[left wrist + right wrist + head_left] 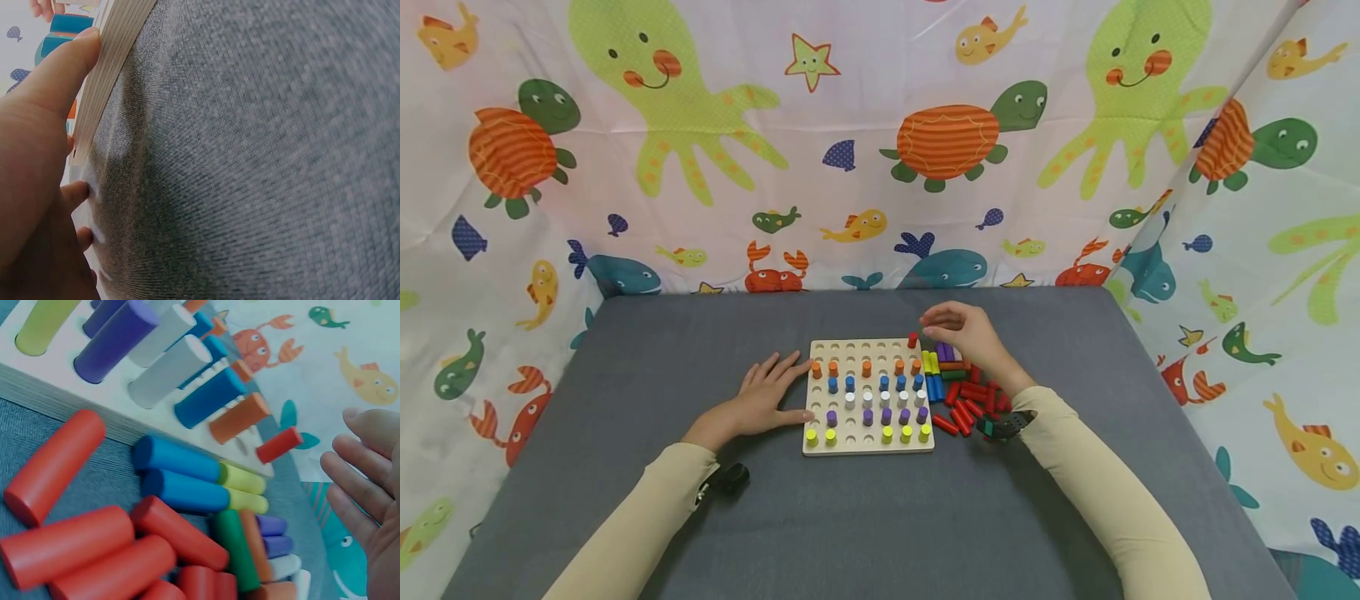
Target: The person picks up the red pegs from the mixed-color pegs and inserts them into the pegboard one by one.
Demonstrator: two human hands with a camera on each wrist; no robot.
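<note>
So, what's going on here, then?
A person is working at a wooden pegboard. Their left hand touches its left edge, while the right hand, seemingly empty, hovers near a lone red peg standing in the far right corner. Pegs in five other colours stand in single-colour rows, some with gaps. Loose pegs, mostly red, lie to the board's right.

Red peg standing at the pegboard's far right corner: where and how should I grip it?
Likely best: pinch the upper end of the red peg from above, since it stands upright in the pegboard, its round sides exposed and neighbouring holes bare.
</note>
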